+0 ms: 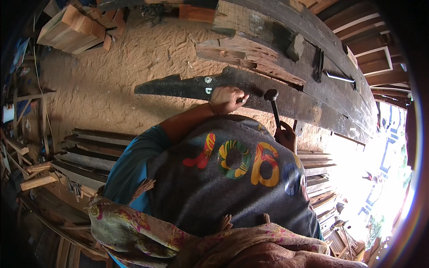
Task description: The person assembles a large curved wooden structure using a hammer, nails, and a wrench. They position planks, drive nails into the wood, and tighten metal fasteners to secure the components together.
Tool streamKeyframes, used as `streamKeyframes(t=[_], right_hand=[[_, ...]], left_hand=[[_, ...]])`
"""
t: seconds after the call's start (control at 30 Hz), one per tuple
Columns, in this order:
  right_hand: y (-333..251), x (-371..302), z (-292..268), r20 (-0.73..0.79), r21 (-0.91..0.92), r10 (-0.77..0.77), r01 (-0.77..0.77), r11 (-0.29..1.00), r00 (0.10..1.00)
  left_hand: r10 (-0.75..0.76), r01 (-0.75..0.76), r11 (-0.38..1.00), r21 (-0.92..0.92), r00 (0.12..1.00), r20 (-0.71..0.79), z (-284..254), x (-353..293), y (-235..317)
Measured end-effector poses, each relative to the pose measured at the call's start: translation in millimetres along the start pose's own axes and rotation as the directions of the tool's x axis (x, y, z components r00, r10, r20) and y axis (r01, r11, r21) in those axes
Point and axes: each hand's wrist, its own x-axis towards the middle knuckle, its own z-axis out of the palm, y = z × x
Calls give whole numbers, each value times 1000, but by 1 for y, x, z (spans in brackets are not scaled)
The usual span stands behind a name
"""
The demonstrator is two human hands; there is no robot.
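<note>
1. Nearest my lens, a flower-patterned cloth point(152, 232) bunches across the bottom of the view, and I'm looking down over it at the person's work.
2. Big and bare, sandy ground point(120, 58) fills much of the upper left of my feed.
3. Wide weathered planking point(339, 58) sweeps over the upper right, its near edge ragged and splintered.
4. Below centre I've got the dark shirt point(228, 183) with bright printed shapes, a blue sleeve point(129, 165) at the left.
5. Long dark board point(174, 87) now: it lies in front of the person, pointed at its left end, running right beside the planking.
6. Off to the left, long boards point(96, 149) sit stacked; at the upper left, squared timber point(73, 29) is piled.
7. Left hand point(228, 99), over the board: fingers curled in tight, closed around a slim dark piece point(241, 99). Its kind I can't make out.
8. Right hand point(286, 135), in shadow: fingers wrapped around the hammer point(275, 109) by its handle. The head shows over the board, right of the left hand; whether it touches, I can't tell.
9. Smallest, two pale spots point(208, 80) on the board, just left of the left hand.
</note>
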Motion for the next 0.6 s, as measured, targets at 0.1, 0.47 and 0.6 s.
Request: streamKeyframes(t=[0.1, 0.47, 0.6], right_hand=[[3, 1, 1, 3, 3, 6, -6, 1000, 1000], [-18, -10, 7, -43, -41, -60, 59, 997, 997], [-41, -17, 9, -115, -85, -236, 227, 970, 965]], left_hand=[[-5, 5, 1000, 5, 1000, 14, 0, -1, -3], [-90, 68, 987, -148, 986, -143, -2, 1, -8], [-108, 62, 975, -216, 971, -212, -4, 5, -10]])
